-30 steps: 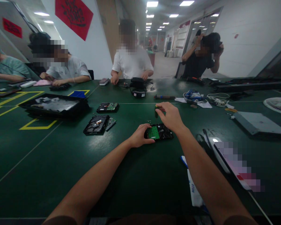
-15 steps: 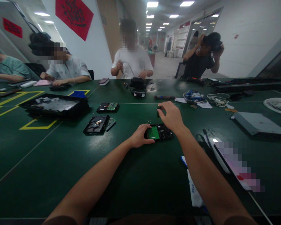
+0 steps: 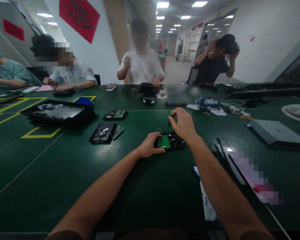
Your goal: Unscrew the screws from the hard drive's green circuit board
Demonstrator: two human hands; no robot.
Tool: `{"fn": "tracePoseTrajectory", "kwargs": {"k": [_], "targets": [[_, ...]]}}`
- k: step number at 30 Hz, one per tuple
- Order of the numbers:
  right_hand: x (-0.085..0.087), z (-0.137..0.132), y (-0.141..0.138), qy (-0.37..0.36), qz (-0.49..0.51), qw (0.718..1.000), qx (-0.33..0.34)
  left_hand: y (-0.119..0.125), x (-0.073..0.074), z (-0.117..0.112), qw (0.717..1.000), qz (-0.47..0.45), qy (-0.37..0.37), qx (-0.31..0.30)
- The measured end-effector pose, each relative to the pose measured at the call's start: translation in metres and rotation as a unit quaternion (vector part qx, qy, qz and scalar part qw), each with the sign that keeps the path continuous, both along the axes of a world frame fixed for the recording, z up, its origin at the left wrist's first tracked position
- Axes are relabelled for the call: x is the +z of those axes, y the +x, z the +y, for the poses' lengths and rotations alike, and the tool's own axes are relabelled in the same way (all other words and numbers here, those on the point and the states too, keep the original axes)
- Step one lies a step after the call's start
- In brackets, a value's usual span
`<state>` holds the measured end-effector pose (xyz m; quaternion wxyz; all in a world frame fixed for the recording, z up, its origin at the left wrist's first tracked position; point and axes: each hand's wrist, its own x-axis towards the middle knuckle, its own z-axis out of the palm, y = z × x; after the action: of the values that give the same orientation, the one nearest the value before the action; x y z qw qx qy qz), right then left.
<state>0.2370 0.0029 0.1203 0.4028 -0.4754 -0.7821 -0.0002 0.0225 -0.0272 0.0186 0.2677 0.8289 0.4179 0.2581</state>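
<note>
— What is seen nearest on the green table (image 3: 65, 186)?
— A white and blue object (image 3: 205, 200) is laid flat just beside the right forearm; what it is cannot be told.

— And where is the hard drive (image 3: 174, 142) found?
— It is laid flat on the table at mid-distance, between the two hands, with its green circuit board (image 3: 163, 141) turned upward.

— How is it held?
— Its left edge is gripped by the left hand (image 3: 149, 145), the fingers curled against the casing. A screwdriver (image 3: 169, 120) is pinched at its handle top by the fingertips of the right hand (image 3: 183, 125) and is kept upright over the far edge of the drive. Whether its tip is touching cannot be made out.

— What is placed beyond that?
— To the left, an opened drive (image 3: 102, 132) is seen with a loose board (image 3: 118, 131) just beside it, and a second drive (image 3: 115, 114) is set behind them. A black tray (image 3: 57, 112) is placed farther left. A black headset (image 3: 147, 95) is set near the far edge, where other people are seated.
</note>
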Motion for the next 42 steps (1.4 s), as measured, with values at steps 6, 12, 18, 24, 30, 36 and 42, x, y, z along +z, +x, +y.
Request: {"fn": "tracePoseTrajectory", "kwargs": {"k": [6, 12, 18, 24, 30, 36, 42], "targets": [[0.0016, -0.0020, -0.0005, -0.002, 0.003, 1.000, 0.015, 0.0001, -0.0017, 0.0002, 1.000, -0.005, 0.005, 0.000], [0.0021, -0.0036, -0.0014, 0.010, -0.001, 1.000, 0.014, 0.0001, -0.0002, -0.0003, 1.000, -0.006, 0.003, 0.000], [0.0020, -0.0026, -0.0020, 0.000, -0.003, 1.000, 0.019, 0.0002, -0.0014, 0.0000, 1.000, -0.004, 0.002, 0.001], [0.0013, -0.0028, -0.0022, 0.030, -0.009, 0.999, 0.007, 0.0009, -0.0004, -0.0006, 1.000, -0.001, 0.000, 0.004], [0.0019, -0.0021, -0.0022, 0.020, 0.007, 1.000, 0.009, 0.0011, 0.0016, -0.0012, 1.000, 0.002, 0.000, 0.004], [0.0034, -0.0030, -0.0019, 0.034, -0.015, 0.999, 0.009, 0.0009, 0.0016, -0.0016, 1.000, 0.001, -0.005, 0.004], [0.0016, -0.0012, -0.0017, 0.019, 0.004, 1.000, -0.005, 0.0004, 0.0024, -0.0011, 1.000, 0.000, -0.005, 0.001]]}}
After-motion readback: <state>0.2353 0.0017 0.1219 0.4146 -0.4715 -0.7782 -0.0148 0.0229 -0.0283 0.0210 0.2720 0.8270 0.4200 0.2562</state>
